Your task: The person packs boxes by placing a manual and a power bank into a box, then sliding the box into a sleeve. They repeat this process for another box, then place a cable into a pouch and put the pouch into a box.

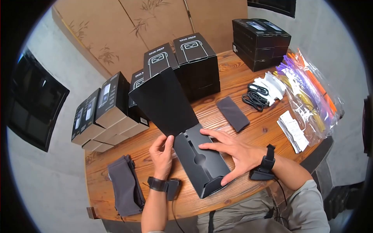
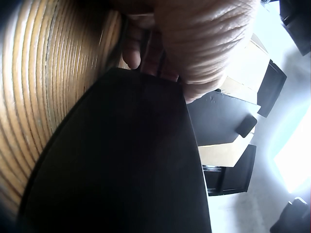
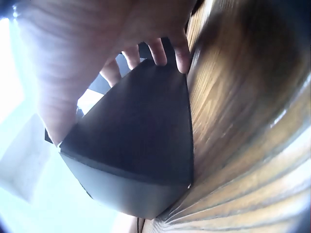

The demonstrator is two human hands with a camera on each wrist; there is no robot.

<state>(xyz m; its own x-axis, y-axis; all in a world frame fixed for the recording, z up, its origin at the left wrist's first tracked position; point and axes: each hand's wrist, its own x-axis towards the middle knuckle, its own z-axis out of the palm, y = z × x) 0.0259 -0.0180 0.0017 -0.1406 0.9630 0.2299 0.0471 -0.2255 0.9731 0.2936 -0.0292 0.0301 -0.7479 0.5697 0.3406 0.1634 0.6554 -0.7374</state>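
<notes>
In the head view a black box [image 1: 188, 157] lies on the wooden table with its lid [image 1: 167, 103] raised and leaning back. Inside it a flat black insert [image 1: 213, 161] with a round notch along its middle seam fills the top. My left hand [image 1: 161, 155] grips the box's left back corner near the lid hinge, thumb at the rim and fingers curled by the side wall. Spread across the right part is my right hand [image 1: 239, 151], fingertips touching the insert and far edge, thumb at the near right corner. The right wrist view shows those fingers along the box wall [image 3: 141, 116].
Behind stand stacked black boxes [image 1: 198, 70]; more stacks sit left [image 1: 105, 112] and back right [image 1: 262, 42]. Grey cloth pouches [image 1: 125, 184] lie left, another pouch [image 1: 233, 112] right. Coiled black cables [image 1: 256, 97], folded papers [image 1: 292, 131] and a bag of coloured strips [image 1: 307, 93] lie farther right.
</notes>
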